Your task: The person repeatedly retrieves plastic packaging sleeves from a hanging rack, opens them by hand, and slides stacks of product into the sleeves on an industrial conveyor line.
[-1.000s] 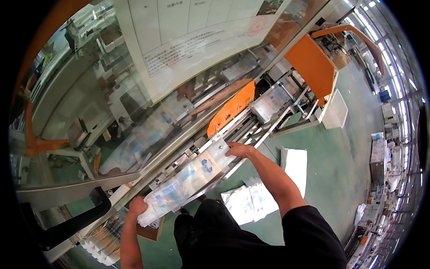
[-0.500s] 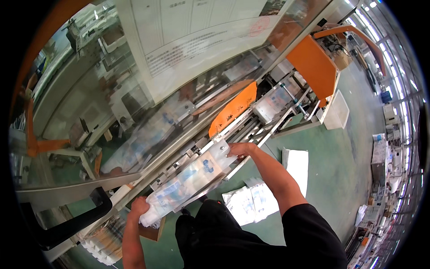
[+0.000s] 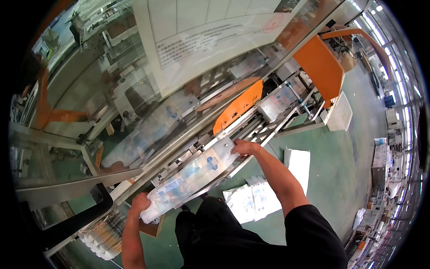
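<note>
A long, translucent plastic package (image 3: 188,178) with blue print lies slanted along the machine's conveyor rail in front of me. My left hand (image 3: 140,203) is closed on its near lower-left end, thumb over the edge. At the upper-right end, my right hand (image 3: 243,148) grips the clear plastic flap (image 3: 223,149), which shows a small round hole. The fingers under the package are partly hidden. Just beyond the flap, an orange guard plate (image 3: 237,105) stands along the rail.
Behind the rail rises a clear machine door (image 3: 148,134) with a black handle (image 3: 76,219). Farther along the conveyor lies another package (image 3: 280,104) beside an orange cover (image 3: 319,67). On the green floor are white packs (image 3: 253,199), a white block (image 3: 297,168) and a carton (image 3: 152,227).
The whole view has shifted slightly, moving the machine a little to the right in the picture. Both hands still hold the package ends, with little visible movement along the rail.
</note>
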`<action>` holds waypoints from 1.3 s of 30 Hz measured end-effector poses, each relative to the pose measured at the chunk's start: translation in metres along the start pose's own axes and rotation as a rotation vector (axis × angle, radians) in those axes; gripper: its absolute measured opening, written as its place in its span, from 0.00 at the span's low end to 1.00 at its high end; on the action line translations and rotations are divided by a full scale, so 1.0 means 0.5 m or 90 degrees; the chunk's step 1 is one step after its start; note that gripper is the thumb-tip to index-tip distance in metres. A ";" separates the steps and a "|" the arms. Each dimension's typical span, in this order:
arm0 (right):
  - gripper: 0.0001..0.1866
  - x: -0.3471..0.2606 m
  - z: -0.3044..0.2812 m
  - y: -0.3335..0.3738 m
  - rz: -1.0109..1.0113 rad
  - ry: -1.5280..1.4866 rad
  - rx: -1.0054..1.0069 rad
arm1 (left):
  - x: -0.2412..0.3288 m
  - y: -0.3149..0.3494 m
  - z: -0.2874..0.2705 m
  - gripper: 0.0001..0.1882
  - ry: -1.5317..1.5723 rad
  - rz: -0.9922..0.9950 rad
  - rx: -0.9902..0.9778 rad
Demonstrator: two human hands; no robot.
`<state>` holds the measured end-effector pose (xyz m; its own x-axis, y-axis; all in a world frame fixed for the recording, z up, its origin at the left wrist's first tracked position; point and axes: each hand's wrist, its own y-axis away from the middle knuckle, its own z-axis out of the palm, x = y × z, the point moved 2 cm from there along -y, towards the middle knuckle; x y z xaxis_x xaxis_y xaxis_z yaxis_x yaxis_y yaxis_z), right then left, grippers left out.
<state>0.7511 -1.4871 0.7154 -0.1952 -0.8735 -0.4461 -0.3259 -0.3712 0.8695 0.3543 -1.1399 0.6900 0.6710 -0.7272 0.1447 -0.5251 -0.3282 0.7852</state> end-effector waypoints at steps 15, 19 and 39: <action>0.14 -0.008 0.000 -0.003 -0.096 0.081 0.101 | -0.014 0.005 -0.007 0.21 0.013 -0.009 0.002; 0.14 0.006 0.014 -0.016 -0.143 0.158 0.160 | -0.026 -0.003 0.015 0.21 0.017 -0.012 0.021; 0.16 -0.325 0.138 -0.223 -0.345 0.513 0.363 | -0.144 -0.014 0.174 0.16 0.151 -0.001 0.118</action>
<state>0.7553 -1.2821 0.6761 0.6882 -0.6657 -0.2884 -0.6015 -0.7459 0.2862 0.2641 -1.1379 0.6219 0.7635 -0.5734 0.2971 -0.5964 -0.4495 0.6650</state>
